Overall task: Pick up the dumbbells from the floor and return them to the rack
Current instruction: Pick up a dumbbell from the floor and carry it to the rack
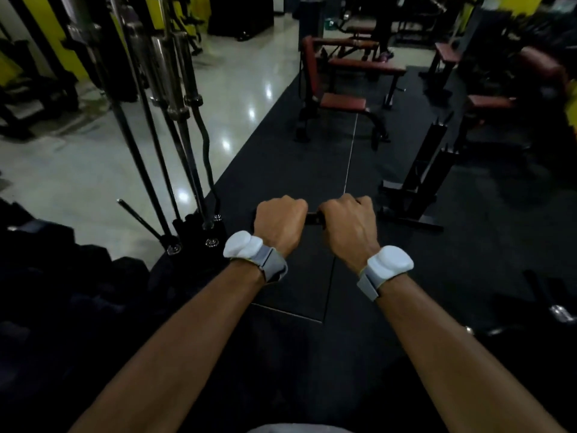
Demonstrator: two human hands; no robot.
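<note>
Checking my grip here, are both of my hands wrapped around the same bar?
Yes, the left hand and the right hand curl side by side around one dark bar that shows between them.

The hands, left (278,223) and right (346,225), cover almost all of the dark bar (313,218) they grip, so its ends are hidden. The near-left corner is too dark to read. The far-right equipment (530,29) is blurred. Both forearms are cut off by the bottom edge.
</note>
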